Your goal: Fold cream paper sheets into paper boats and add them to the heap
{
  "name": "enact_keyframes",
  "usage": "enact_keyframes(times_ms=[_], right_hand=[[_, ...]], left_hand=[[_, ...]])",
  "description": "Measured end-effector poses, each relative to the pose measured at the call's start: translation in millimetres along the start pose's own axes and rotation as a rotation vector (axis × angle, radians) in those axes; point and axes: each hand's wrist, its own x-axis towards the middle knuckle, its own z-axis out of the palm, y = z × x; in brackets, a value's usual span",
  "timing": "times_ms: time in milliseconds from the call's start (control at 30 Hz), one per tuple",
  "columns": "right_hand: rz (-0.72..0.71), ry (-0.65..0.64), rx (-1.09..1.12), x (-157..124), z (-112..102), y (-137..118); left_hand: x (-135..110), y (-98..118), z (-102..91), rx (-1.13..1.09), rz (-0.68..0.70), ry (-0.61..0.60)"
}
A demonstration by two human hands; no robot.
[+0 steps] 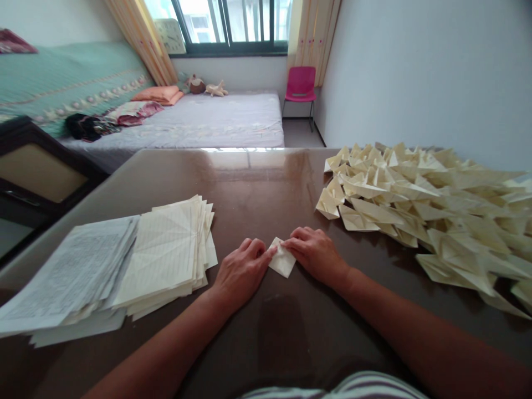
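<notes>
A small folded square of cream paper (284,264) lies flat on the dark brown table (266,199), one corner toward me. My left hand (245,270) presses on its left edge with the thumb, the other fingers curled in. From the right, my right hand (318,255) holds the upper right edge under its fingertips. Left of my hands is a stack of lined cream sheets (166,249) with crease marks, overlapping a stack of printed sheets (78,271). A large heap of folded paper boats (399,194) covers the right side of the table.
Past the table's far edge stands a bed (233,119) with an orange pillow (158,94) and soft toys. A pink chair (301,86) is by the right wall. At the left is a dark cabinet (41,166).
</notes>
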Motion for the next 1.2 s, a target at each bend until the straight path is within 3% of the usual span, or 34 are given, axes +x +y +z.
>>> enact_keyframes(times_ms=[300,500,767,933,1200], right_hand=[[-0.061,-0.134,-0.339,-22,-27,-23],[-0.036,-0.145,-0.380,-26,-27,-30],[0.136,-0.029,-0.009,-6,-10,-9],[0.202,-0.012,0.236,-6,-5,-8],[0.184,0.046,0.445,-7,-7,-11]], left_hand=[[-9,8,-8.8,0.189,0.050,-0.070],[-14,13,-12.7,0.220,0.065,-0.046],[-9,4,1.8,-0.056,0.095,0.152],[-6,5,8.3,-0.203,0.050,0.171],[-4,6,6.8,-0.255,-0.057,0.158]])
